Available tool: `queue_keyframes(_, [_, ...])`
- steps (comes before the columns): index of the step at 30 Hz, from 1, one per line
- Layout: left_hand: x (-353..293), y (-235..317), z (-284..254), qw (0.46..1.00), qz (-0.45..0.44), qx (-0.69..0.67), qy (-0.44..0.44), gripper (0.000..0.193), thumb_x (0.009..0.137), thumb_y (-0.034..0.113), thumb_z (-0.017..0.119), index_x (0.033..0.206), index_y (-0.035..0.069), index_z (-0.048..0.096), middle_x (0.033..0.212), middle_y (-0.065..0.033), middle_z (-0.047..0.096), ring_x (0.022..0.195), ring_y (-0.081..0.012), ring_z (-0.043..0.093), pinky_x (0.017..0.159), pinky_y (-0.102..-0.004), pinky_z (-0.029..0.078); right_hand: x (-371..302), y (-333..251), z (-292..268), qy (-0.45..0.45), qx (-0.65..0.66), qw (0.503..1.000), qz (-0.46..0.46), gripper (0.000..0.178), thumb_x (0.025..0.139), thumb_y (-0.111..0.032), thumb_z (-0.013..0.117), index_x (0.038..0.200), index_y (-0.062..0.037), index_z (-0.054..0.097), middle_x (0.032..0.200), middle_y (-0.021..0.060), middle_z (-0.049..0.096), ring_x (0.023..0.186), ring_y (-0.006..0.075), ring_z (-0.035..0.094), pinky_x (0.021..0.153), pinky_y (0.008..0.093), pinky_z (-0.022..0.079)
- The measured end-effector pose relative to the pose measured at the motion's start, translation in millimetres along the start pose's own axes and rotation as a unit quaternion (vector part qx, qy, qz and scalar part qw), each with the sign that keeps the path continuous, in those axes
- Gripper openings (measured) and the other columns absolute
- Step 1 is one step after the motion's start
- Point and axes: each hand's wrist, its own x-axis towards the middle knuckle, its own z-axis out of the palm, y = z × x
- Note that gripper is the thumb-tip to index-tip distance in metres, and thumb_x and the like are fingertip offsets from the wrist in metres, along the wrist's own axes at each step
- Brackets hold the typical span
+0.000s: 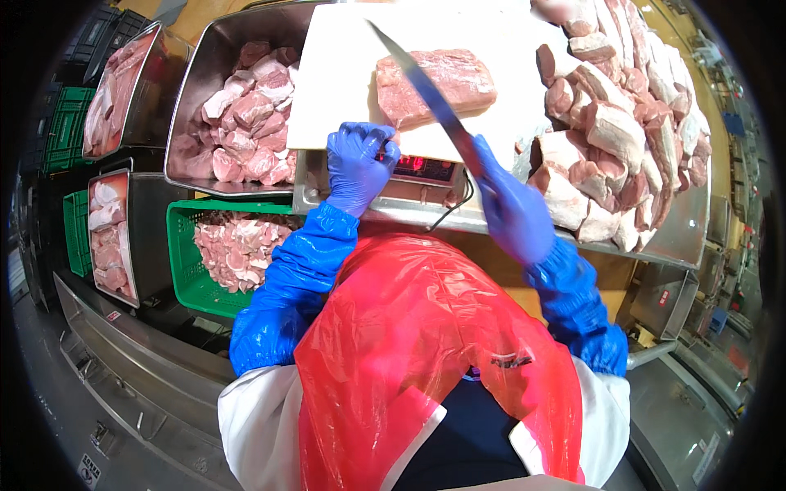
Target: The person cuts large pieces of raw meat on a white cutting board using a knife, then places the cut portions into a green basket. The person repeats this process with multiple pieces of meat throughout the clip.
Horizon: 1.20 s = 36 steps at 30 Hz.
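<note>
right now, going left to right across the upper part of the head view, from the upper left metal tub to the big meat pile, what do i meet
Upper left metal tub, wider metal tub, left hand, meat slab, right hand, big meat pile

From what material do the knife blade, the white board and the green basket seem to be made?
Knife blade: probably steel; smooth, reflecting colour. White board: likely plastic, rather matt; evenly pale, no visible grain. Green basket: apparently moulded plastic, slightly glossy, with small regular wall openings.

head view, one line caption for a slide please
A gloved right hand holds a knife above a meat slab on a white board.
</note>
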Motion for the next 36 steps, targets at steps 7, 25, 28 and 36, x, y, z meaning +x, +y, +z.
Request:
queue_keyframes(7, [3, -11, -6, 0.997, 0.019, -0.072, -0.009, 0.020, 0.073, 0.009, 0.072, 0.090, 0.015, 0.064, 0.084, -0.0009, 0.062, 0.080, -0.0243, 0.059, 0.072, -0.0392, 0.045, 10, 7, 23, -0.098, -0.084, 0.991, -0.044, 0.081, 0.085, 0.001, 0.055, 0.156, -0.0277, 0.031, 0.074, 0.0111, 0.059, 0.053, 0.0293, 0.061, 0.048, 0.0437, 0.051])
queue_keyframes(25, [-185, -85, -172, 0.837, -0.385, -0.029, -0.387, 0.030, 0.084, 0.009, 0.071, 0.113, 0.001, 0.066, 0.104, -0.0181, 0.067, 0.100, -0.0309, 0.066, 0.087, -0.0392, 0.052, 24, 50, -4, -0.011, 0.197, 0.946, 0.256, 0.047, 0.095, -0.018, 0.060, 0.138, -0.0042, 0.047, 0.077, 0.0127, 0.066, 0.061, 0.0206, 0.064, 0.055, 0.0347, 0.051])
queue_keyframes(28, [-19, -33, -109, 0.974, -0.153, -0.115, -0.125, 0.032, 0.087, 0.012, 0.070, 0.117, 0.001, 0.064, 0.112, -0.0173, 0.065, 0.105, -0.0313, 0.063, 0.093, -0.0409, 0.049, 27, 56, -7, 0.094, 0.363, 0.865, 0.333, 0.029, 0.095, -0.024, 0.063, 0.106, 0.0025, 0.060, 0.076, 0.0047, 0.062, 0.061, 0.0102, 0.058, 0.056, 0.0272, 0.047])
queue_keyframes(36, [91, -21, 58, 0.941, -0.143, -0.305, -0.014, 0.050, 0.094, 0.030, 0.064, 0.132, -0.002, 0.055, 0.128, -0.0245, 0.059, 0.122, -0.0372, 0.056, 0.105, -0.0438, 0.043, 119, 120, 50, 0.085, 0.441, 0.850, 0.274, 0.036, 0.095, -0.026, 0.058, 0.117, 0.0018, 0.059, 0.104, 0.0068, 0.064, 0.095, 0.0150, 0.057, 0.087, 0.0304, 0.047])
